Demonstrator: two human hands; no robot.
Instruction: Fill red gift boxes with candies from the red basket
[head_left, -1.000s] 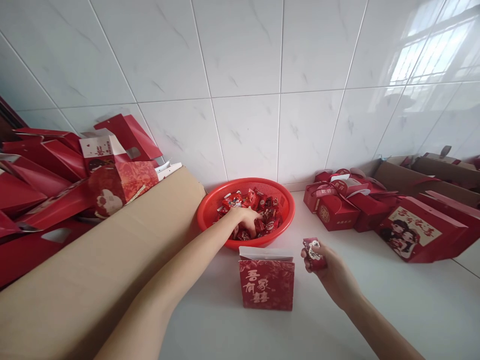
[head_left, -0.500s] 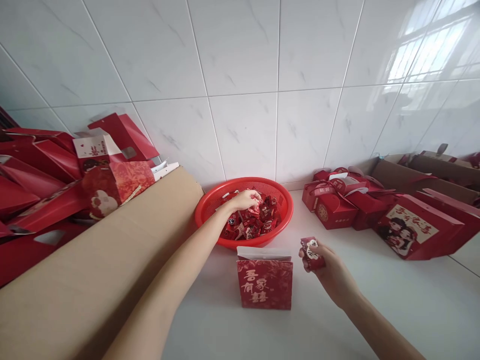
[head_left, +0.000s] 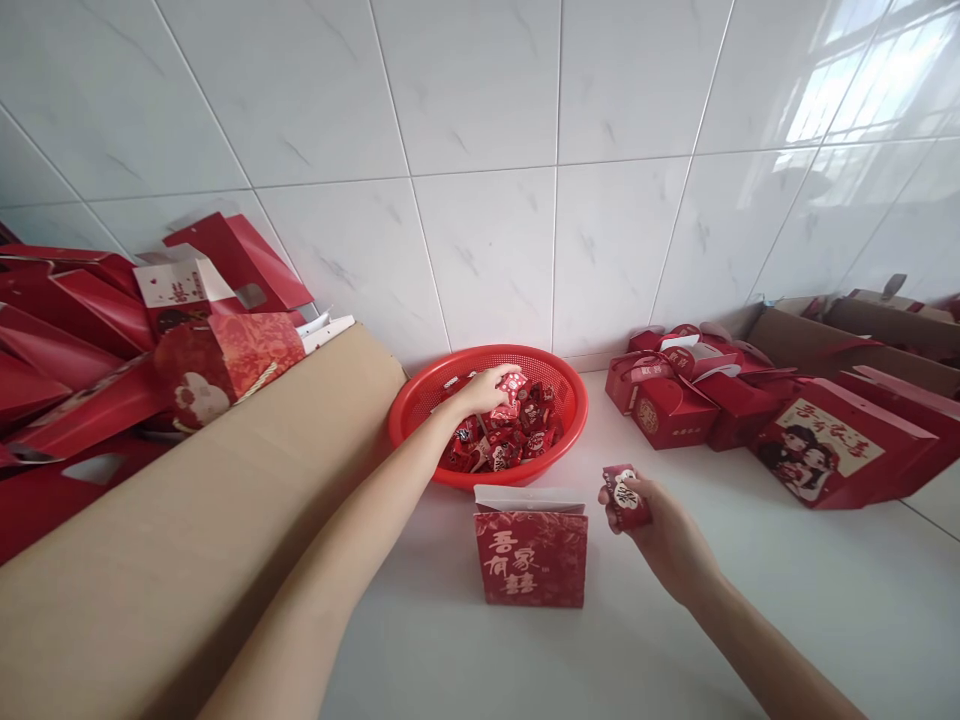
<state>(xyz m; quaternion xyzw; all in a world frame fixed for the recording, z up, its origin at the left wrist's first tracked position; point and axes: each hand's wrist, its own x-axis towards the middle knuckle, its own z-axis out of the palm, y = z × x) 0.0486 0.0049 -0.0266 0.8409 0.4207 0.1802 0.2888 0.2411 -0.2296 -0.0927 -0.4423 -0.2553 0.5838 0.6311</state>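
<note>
My left hand (head_left: 489, 391) is inside the red plastic basket (head_left: 571, 428), closed on a red candy packet with white dots (head_left: 511, 390), above a heap of wrapped candies (head_left: 517, 440). My right hand (head_left: 651, 515) grips a dark red packet with a pale label (head_left: 624, 495) over the white table, to the right of the basket. Between my forearms a red gift bag (head_left: 531, 560) with pale lettering stands upright in front of the basket, its top edge white inside.
On the left, a cardboard box (head_left: 300, 430) holds many red paper bags (head_left: 90, 370). Small red boxes (head_left: 673, 412), a red bag with a printed couple (head_left: 832, 455) and more cardboard (head_left: 802, 345) stand on the right. Behind is a tiled wall (head_left: 487, 250).
The dotted packet at my left hand's fingers shows more fully above the candies. My right hand keeps its packet. The view has shifted slightly.
</note>
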